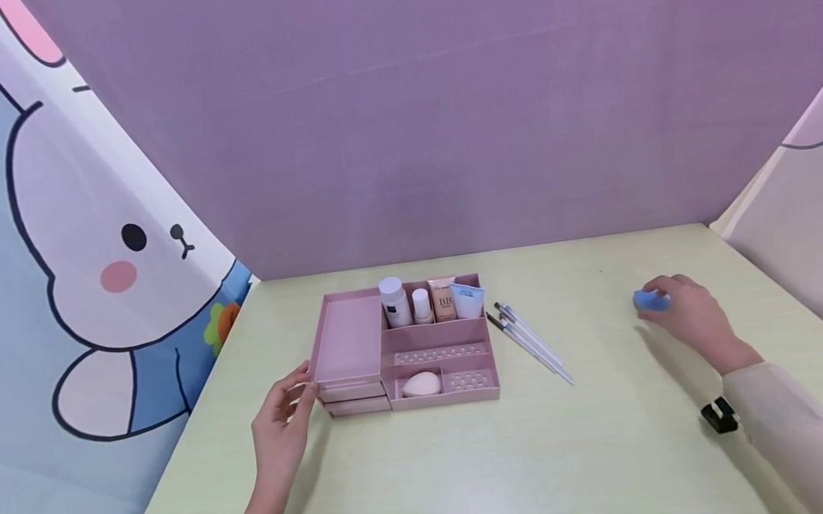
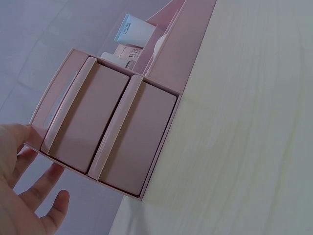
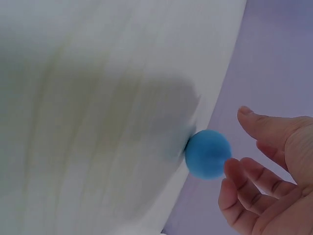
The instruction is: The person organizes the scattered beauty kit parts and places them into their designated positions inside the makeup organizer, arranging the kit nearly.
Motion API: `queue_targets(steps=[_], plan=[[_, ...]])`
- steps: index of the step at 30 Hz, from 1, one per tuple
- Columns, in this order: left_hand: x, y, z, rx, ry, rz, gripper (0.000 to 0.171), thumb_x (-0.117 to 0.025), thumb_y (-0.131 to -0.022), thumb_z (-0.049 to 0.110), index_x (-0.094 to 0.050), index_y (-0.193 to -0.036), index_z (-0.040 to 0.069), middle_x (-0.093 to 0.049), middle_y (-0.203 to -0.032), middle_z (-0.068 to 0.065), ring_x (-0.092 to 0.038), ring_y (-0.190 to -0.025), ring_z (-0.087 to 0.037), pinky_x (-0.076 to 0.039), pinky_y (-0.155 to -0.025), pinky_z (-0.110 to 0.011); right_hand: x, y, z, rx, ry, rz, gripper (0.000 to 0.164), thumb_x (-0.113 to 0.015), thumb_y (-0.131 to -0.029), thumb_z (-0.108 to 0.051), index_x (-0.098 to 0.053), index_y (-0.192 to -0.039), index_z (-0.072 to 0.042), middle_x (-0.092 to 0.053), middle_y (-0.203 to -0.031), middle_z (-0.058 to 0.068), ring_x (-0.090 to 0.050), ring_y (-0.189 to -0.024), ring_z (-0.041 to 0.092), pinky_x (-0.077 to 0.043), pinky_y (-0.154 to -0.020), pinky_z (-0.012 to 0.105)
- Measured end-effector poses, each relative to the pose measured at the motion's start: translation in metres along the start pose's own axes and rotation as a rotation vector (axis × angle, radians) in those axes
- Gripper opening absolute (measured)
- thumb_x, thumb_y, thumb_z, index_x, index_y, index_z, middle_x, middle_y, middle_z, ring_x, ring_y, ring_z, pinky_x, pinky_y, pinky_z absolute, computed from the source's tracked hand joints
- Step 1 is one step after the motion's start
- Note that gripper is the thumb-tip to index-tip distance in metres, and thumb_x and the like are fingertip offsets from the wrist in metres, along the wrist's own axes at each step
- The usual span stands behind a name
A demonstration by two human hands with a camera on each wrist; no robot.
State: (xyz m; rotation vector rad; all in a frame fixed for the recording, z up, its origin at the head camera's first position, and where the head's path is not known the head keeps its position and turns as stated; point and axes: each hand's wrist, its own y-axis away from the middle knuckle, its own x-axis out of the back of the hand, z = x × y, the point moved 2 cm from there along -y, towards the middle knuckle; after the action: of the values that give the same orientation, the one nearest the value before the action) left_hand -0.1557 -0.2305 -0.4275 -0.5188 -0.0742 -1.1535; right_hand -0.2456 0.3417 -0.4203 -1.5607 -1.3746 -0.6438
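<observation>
Left hand [image 1: 280, 423], fingers loose, touches pink organizer [image 1: 349, 339] at its front corner; right hand [image 1: 697, 318] relaxed and ungripped beside blue sponge [image 3: 206, 153] on table [image 1: 506, 462].

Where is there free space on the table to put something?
The table is bare in front of the pink organizer, and between the white sticks and the blue round thing. Bottles and tubes crowd the organizer's back row.
</observation>
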Motion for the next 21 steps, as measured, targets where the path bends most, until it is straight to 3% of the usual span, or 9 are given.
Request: queue_targets(steps=[9,21], plan=[[0.000,0.000,0.001,0.002,0.005,-0.001,0.019,-0.065,-0.098,0.010,-0.067,-0.115,0.004,-0.065,-0.131,-0.002,-0.062,-0.096,0.003,-0.047,-0.077,-0.014,-0.003,-0.004,0.018,-0.036,0.025,-0.040,0.049,-0.078,-0.082,-0.016,-0.055,-0.116,0.011,-0.051,-0.108,0.038,-0.054,-0.090,0.052,-0.044,-0.072,0.061],[0.000,0.001,0.001,0.001,-0.007,0.002,0.021,-0.065,-0.097,0.012,-0.067,-0.117,0.005,-0.065,-0.132,-0.003,-0.062,-0.097,0.003,-0.046,-0.077,-0.014,-0.004,-0.008,0.029,-0.082,0.001,-0.062,0.048,-0.076,-0.084,-0.012,-0.052,-0.117,0.014,-0.052,-0.107,0.040,-0.053,-0.093,0.054,-0.043,-0.076,0.062]])
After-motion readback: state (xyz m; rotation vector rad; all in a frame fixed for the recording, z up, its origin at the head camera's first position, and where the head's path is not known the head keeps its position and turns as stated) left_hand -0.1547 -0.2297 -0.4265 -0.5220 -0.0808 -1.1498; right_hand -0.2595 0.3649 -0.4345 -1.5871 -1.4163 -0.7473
